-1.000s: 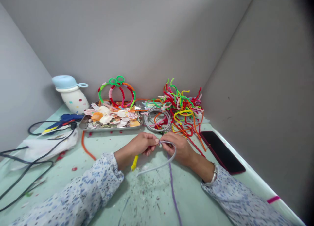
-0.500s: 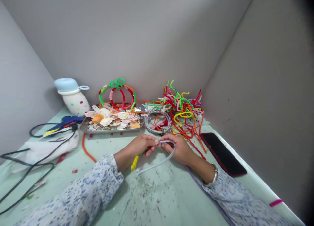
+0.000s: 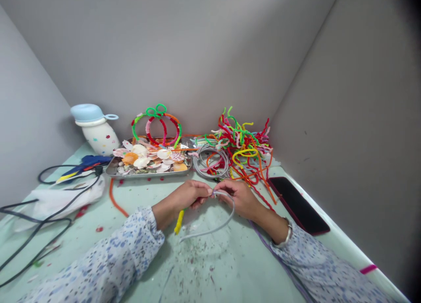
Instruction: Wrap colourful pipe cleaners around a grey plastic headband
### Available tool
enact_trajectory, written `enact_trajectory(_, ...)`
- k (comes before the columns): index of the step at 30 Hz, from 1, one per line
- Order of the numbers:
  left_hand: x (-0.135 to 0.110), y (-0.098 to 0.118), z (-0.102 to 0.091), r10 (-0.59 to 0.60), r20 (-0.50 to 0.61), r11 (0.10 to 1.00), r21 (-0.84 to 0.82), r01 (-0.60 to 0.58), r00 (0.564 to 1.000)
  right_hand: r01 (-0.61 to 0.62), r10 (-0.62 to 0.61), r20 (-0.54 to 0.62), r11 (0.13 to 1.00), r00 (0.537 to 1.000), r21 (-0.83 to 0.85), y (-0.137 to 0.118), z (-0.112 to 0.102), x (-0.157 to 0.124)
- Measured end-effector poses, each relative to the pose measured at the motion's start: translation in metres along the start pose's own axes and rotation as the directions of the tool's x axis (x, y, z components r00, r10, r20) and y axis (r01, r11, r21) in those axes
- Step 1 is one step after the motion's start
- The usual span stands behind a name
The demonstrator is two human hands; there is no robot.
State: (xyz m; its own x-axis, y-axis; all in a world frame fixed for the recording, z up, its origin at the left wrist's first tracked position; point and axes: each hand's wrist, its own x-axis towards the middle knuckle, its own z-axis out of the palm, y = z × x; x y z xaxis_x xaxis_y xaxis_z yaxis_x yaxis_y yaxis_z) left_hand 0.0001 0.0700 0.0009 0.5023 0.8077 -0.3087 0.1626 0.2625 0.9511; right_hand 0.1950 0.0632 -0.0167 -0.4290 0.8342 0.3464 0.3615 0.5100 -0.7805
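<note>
Head view: over the desk [image 3: 237, 272], the left hand [image 3: 190, 195] pinches the end of a grey wire [image 3: 210, 231]; the right hand [image 3: 242, 199] is drawn narrow right beside it, seemingly on a purple strip [image 3: 263, 239]. A slack pinch could let the springy, curved wire slip loose. The strip, trailing under the right sleeve [image 3: 324, 261], could snag if that arm drags it.

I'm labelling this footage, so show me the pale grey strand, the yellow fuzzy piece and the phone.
Pale grey strand [image 3: 221, 226]: head view, lower part of its curve.
Yellow fuzzy piece [image 3: 179, 222]: head view, middle of its length.
Phone [image 3: 298, 204]: head view, middle of its dark screen.
</note>
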Motion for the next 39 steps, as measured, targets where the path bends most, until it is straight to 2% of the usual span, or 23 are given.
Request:
enact_trajectory(7, -0.002, 0.001, 0.003, -0.008, -0.038, 0.997, 0.076, 0.011, 0.999, -0.010, 0.011, 0.037, 1.000, 0.999, -0.025, 0.000, 0.001, 0.001)
enact_trajectory(11, 0.000, 0.000, 0.003, 0.019, -0.089, 0.997, 0.079, -0.012, 0.996, -0.105, 0.099, 0.078, 0.991, 0.992, 0.081, 0.001, 0.001, 0.003)
enact_trajectory(14, 0.000, 0.000, 0.003, 0.021, -0.065, 0.998, 0.060, -0.017, 0.998, -0.172, 0.157, 0.100, 0.971, 0.982, 0.163, 0.002, 0.000, 0.004)
enact_trajectory(19, 0.001, -0.004, 0.002, 0.030, -0.034, 0.999, 0.019, -0.029, 0.999, -0.214, 0.188, 0.134, 0.953, 0.973, 0.217, -0.001, -0.003, 0.006)
enact_trajectory(31, 0.002, -0.004, 0.006, -0.005, -0.093, 0.999, -0.038, 0.001, 0.996, -0.236, 0.218, 0.122, 0.957, 0.968, 0.168, -0.005, -0.002, 0.008)
enact_trajectory(35, 0.002, -0.002, 0.009, -0.025, -0.151, 0.998, -0.067, 0.015, 0.988, -0.241, 0.209, 0.178, 0.952, 0.962, 0.186, -0.007, -0.003, 0.008)
enact_trajectory(39, 0.000, 0.000, 0.010, 0.023, -0.153, 0.998, -0.061, -0.033, 0.988, -0.279, 0.233, 0.223, 0.940, 0.946, 0.199, -0.009, -0.004, 0.008)
